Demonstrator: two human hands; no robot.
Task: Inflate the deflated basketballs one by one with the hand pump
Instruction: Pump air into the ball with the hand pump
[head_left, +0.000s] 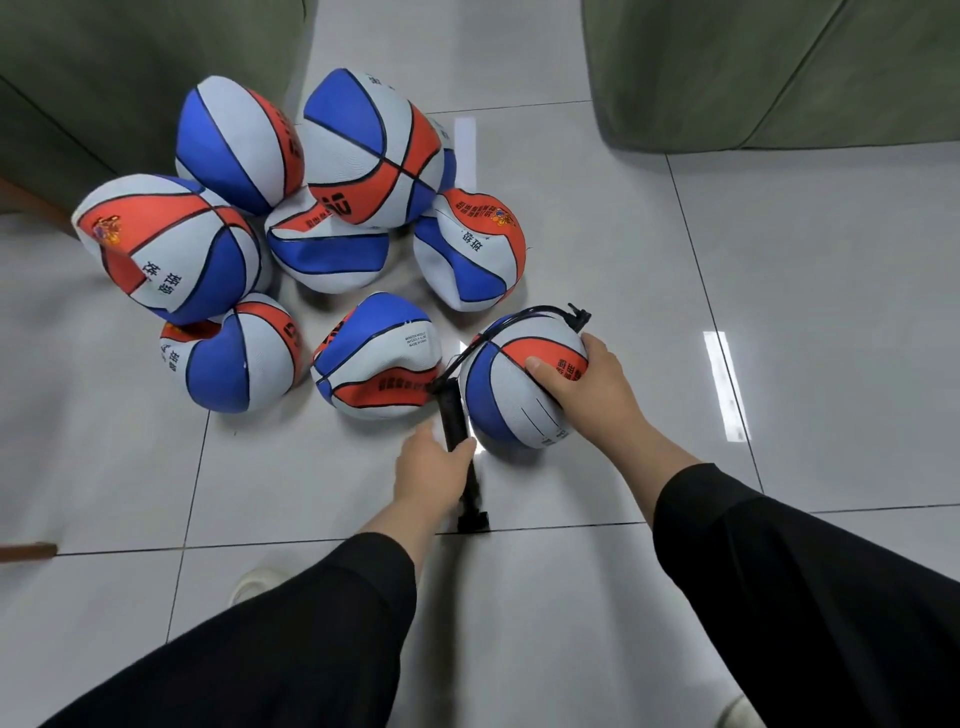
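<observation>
Black sleeves (311, 623) reach forward over the tiled floor (779, 364). On the left, the left hand (428, 473) grips the black pump (457, 421), fingers curled round its barrel. On the right, the right hand (587, 384) rests on a rounded basketball (511, 389), thumb spread across it; the pump's hose (514, 319) arcs over this ball. Beyond them lies a cluster of blue, red and white basketballs (291, 223), several visibly dented.
</observation>
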